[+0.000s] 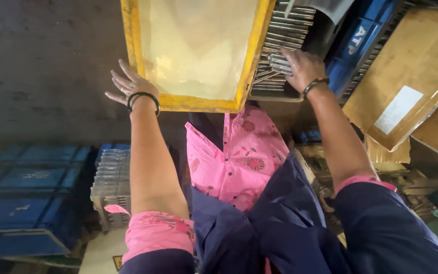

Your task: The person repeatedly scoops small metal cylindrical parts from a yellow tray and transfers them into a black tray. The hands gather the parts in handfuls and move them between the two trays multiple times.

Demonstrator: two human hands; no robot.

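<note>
Yellow plastic forms the rim of a rectangular tray lined with pale translucent sheet (252, 56), which is seen in the far middle of the scene. Its near left corner is touched by the left hand (128, 86), whose fingers are spread flat and loose against the rim; nothing is gripped in it. A dark bangle (144, 96) is worn on that wrist.

The right hand (302, 66) is laid just to the right of the tray, with the fingers curled around a small bundle of short grey metal rods (280, 63). The bundle is held at the fingertips, directly above a cardboard box filled with rows of similar metal rods (280, 30), which is set touching the right side of the yellow tray. A dark bangle (315, 83) is worn on the right wrist too.

The tray thus lies between the two hands, while the held rods are found at its right edge, well apart from the left hand.

A flat brown cardboard carton with a white label (411, 76) is seen at the far right, and a blue plastic crate (356, 40) stands between it and the rod box. To the near left, blue crates (26, 198) are stacked beside a second box of metal rods (111, 177). A pink flowered shirt (244, 157) under a dark blue overgarment (280, 228) is worn by the person.
</note>
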